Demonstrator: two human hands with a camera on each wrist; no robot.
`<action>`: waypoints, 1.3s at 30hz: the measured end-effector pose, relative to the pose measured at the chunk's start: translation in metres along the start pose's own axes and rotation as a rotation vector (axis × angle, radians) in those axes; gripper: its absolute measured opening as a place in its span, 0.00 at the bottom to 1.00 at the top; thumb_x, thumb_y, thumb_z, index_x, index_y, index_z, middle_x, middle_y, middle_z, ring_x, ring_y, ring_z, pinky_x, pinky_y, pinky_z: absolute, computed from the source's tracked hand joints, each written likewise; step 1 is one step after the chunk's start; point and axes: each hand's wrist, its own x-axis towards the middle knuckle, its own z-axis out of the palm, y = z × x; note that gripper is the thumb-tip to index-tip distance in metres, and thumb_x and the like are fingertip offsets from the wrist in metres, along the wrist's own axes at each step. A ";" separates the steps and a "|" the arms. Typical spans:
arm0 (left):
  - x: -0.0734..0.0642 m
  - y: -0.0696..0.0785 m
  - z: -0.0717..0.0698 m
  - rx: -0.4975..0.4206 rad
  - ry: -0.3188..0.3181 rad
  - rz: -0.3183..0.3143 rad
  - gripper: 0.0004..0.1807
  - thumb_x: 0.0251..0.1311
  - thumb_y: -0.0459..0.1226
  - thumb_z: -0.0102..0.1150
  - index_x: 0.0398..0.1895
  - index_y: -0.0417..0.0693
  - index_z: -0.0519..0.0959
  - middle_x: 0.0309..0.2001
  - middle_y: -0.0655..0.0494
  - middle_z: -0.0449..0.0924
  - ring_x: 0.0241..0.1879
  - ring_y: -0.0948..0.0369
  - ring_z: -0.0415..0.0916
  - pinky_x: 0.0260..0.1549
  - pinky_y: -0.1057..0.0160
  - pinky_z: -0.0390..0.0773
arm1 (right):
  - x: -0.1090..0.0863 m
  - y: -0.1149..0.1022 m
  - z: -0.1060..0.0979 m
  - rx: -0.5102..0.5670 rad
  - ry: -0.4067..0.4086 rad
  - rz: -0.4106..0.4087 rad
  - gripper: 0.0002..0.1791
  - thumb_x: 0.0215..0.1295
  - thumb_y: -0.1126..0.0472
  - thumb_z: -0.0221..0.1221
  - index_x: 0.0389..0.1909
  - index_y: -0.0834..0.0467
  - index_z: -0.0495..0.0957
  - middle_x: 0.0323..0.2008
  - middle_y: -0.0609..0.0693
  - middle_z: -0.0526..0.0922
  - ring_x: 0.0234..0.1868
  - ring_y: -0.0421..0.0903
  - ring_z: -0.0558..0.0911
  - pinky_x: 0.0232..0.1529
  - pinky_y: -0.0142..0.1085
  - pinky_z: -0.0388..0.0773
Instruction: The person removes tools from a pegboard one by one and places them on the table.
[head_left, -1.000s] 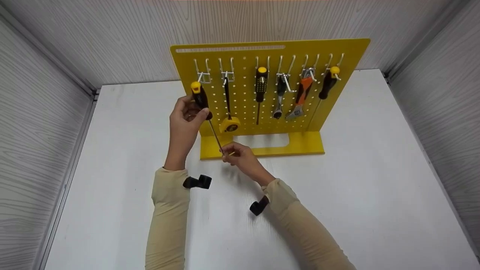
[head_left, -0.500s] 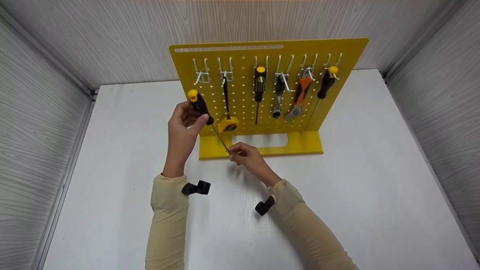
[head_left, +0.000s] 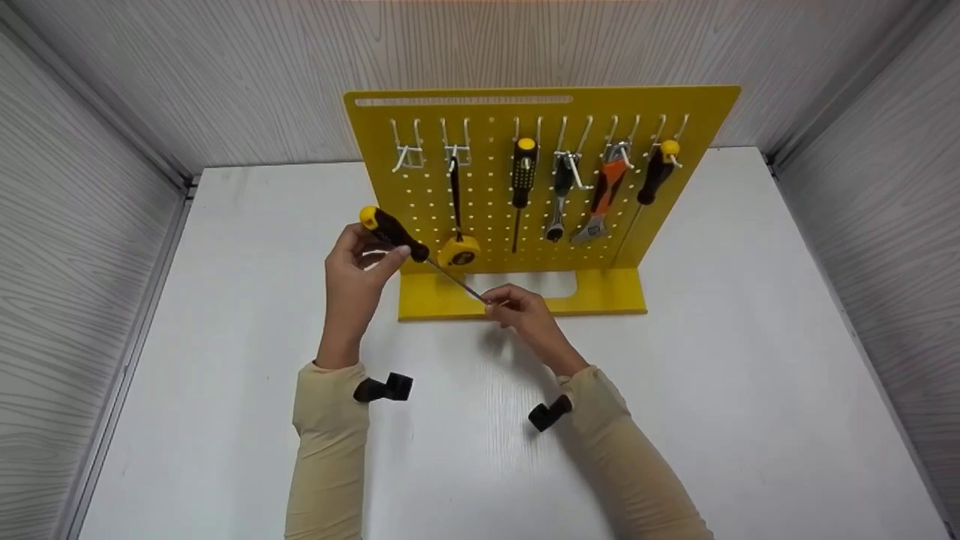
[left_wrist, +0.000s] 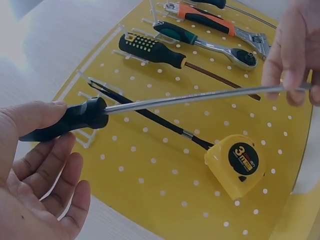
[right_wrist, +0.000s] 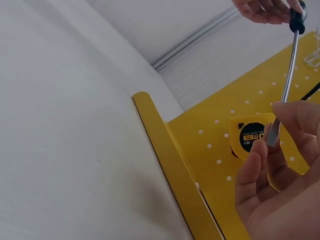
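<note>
Control of the flathead screwdriver [head_left: 419, 252] belongs to the handle-gripping left hand [head_left: 357, 268], the right hand [head_left: 528, 310], seemingly pinching the tip [right_wrist: 273, 134], guiding.

Yellow-capped black screwdriver [head_left: 418, 253], flat-tipped, aslant between left hand [head_left: 353, 279] and right hand [head_left: 531, 316]

I read "3m" on the round black label [left_wrist: 243, 157] of the yellow tape measure [left_wrist: 234, 172], left wrist view; red lettering beside it too blurred. Faint marking along my slotted screwdriver [left_wrist: 185, 98] shaft: illegible.
</note>
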 end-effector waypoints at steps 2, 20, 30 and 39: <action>-0.001 -0.002 -0.001 -0.006 0.002 -0.017 0.22 0.55 0.37 0.67 0.51 0.41 0.74 0.42 0.56 0.79 0.45 0.61 0.75 0.50 0.65 0.74 | -0.002 0.000 -0.004 0.009 0.012 0.002 0.12 0.65 0.64 0.59 0.47 0.65 0.79 0.37 0.45 0.80 0.37 0.47 0.78 0.40 0.37 0.74; -0.015 -0.018 -0.005 -0.132 0.012 -0.103 0.22 0.56 0.32 0.66 0.52 0.44 0.71 0.43 0.56 0.81 0.45 0.58 0.78 0.50 0.67 0.77 | -0.013 -0.008 -0.032 0.101 0.057 -0.001 0.09 0.65 0.63 0.59 0.43 0.65 0.78 0.33 0.46 0.78 0.31 0.43 0.71 0.36 0.34 0.72; -0.023 -0.029 -0.007 -0.149 0.011 -0.144 0.21 0.56 0.31 0.65 0.52 0.43 0.71 0.41 0.56 0.80 0.42 0.59 0.76 0.47 0.70 0.77 | -0.014 -0.012 -0.044 0.058 0.074 -0.002 0.10 0.66 0.61 0.59 0.42 0.65 0.78 0.35 0.46 0.78 0.33 0.44 0.72 0.39 0.34 0.75; -0.031 -0.043 -0.009 -0.136 0.003 -0.193 0.20 0.56 0.31 0.65 0.52 0.42 0.72 0.42 0.57 0.79 0.42 0.60 0.76 0.46 0.71 0.77 | -0.017 -0.014 -0.050 0.036 0.100 0.033 0.09 0.65 0.62 0.60 0.42 0.63 0.78 0.37 0.45 0.78 0.37 0.45 0.74 0.43 0.39 0.76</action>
